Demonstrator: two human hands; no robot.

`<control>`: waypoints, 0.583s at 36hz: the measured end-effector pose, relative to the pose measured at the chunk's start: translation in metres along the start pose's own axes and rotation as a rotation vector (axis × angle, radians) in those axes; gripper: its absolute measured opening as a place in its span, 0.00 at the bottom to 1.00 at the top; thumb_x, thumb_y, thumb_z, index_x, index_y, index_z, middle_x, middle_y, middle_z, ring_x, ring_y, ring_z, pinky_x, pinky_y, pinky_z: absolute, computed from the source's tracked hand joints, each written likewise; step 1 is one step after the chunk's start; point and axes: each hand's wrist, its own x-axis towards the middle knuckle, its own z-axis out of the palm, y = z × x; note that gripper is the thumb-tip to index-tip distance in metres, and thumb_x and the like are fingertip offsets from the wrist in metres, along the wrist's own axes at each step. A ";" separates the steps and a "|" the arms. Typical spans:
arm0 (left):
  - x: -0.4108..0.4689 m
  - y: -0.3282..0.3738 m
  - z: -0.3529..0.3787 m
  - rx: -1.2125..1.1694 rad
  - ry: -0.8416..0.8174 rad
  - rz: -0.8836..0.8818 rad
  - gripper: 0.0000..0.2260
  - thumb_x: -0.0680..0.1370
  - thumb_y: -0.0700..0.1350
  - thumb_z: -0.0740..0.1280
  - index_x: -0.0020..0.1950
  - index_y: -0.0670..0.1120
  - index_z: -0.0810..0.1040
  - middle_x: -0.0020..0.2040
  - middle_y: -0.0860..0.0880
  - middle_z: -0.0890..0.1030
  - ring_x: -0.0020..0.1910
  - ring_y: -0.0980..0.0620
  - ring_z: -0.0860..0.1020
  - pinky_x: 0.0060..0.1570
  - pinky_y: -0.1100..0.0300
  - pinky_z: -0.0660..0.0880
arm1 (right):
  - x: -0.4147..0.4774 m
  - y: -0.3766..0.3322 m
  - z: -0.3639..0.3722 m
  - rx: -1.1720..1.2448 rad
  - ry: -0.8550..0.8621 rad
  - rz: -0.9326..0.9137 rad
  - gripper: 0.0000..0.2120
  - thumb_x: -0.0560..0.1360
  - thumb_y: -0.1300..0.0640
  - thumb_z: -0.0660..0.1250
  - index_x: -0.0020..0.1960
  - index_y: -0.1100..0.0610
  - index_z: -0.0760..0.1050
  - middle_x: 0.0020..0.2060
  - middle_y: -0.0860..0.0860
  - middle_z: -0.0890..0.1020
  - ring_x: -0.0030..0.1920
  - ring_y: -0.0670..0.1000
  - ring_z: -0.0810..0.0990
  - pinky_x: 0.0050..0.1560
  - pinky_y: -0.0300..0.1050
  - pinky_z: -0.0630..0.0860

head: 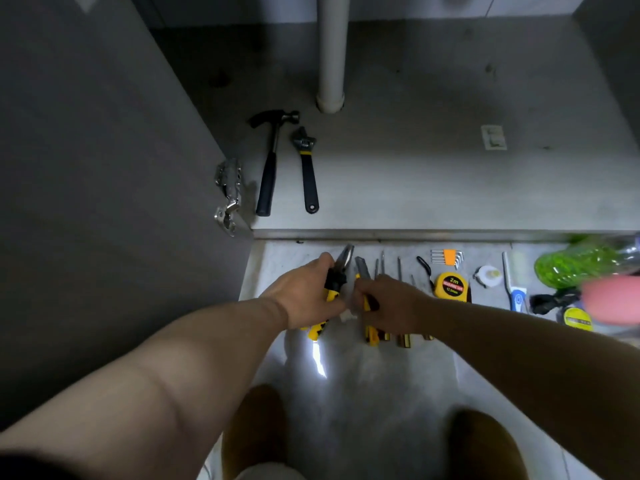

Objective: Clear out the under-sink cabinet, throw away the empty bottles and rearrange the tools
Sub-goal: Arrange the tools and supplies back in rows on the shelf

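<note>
My left hand (306, 294) grips yellow-and-black pliers (337, 275) just in front of the cabinet's edge, jaws pointing at the cabinet. My right hand (389, 303) is closed around a yellow utility knife (367, 306) beside them. Several screwdrivers (399, 268) lie in a row on the floor under and to the right of my right hand. Inside the cabinet (433, 188), a black hammer (272, 161) and a black adjustable wrench (306, 168) lie side by side at the left front.
A white drain pipe (330, 53) stands at the cabinet's back. The open grey door (104, 168) with hinges (228, 197) is on the left. On the floor to the right lie hex keys (448, 258), a yellow tape measure (452, 287) and a green bottle (585, 263).
</note>
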 end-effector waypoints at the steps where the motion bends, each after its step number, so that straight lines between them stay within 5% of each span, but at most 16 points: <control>1: -0.001 0.007 -0.003 0.020 0.006 0.027 0.22 0.65 0.68 0.62 0.53 0.58 0.63 0.45 0.57 0.77 0.41 0.54 0.78 0.39 0.54 0.77 | -0.004 0.002 -0.008 0.011 -0.001 -0.032 0.07 0.74 0.55 0.70 0.48 0.49 0.72 0.41 0.49 0.77 0.38 0.44 0.77 0.40 0.39 0.74; 4: 0.001 0.027 -0.013 0.031 0.072 0.093 0.23 0.66 0.68 0.60 0.55 0.59 0.64 0.47 0.58 0.77 0.44 0.52 0.78 0.41 0.54 0.76 | -0.017 0.004 -0.030 0.047 -0.004 -0.069 0.08 0.73 0.60 0.70 0.45 0.51 0.72 0.33 0.44 0.76 0.31 0.37 0.76 0.32 0.31 0.67; 9: 0.021 0.060 -0.031 -0.048 0.378 0.121 0.25 0.69 0.64 0.64 0.63 0.58 0.65 0.55 0.56 0.77 0.50 0.52 0.77 0.42 0.57 0.73 | -0.033 0.008 -0.059 0.100 0.093 -0.124 0.07 0.73 0.60 0.69 0.44 0.50 0.72 0.37 0.50 0.78 0.36 0.49 0.78 0.38 0.47 0.76; 13: 0.052 0.082 -0.056 -0.186 0.614 -0.031 0.21 0.71 0.61 0.67 0.60 0.54 0.75 0.53 0.52 0.81 0.51 0.49 0.79 0.47 0.56 0.76 | -0.030 0.008 -0.074 0.253 0.279 -0.141 0.07 0.72 0.66 0.68 0.46 0.55 0.75 0.39 0.56 0.80 0.38 0.56 0.78 0.41 0.54 0.77; 16: 0.076 0.089 -0.073 -0.145 0.660 -0.136 0.17 0.72 0.60 0.67 0.52 0.49 0.76 0.48 0.49 0.81 0.49 0.44 0.80 0.41 0.55 0.74 | -0.020 0.008 -0.084 0.354 0.405 -0.111 0.09 0.73 0.67 0.66 0.49 0.55 0.76 0.38 0.63 0.77 0.33 0.55 0.73 0.36 0.49 0.73; 21: 0.102 0.083 -0.082 -0.003 0.600 -0.270 0.20 0.75 0.59 0.69 0.56 0.45 0.75 0.51 0.43 0.82 0.51 0.41 0.81 0.40 0.56 0.70 | 0.002 0.010 -0.090 0.388 0.592 -0.050 0.10 0.75 0.64 0.66 0.53 0.51 0.78 0.41 0.61 0.78 0.36 0.60 0.77 0.37 0.53 0.77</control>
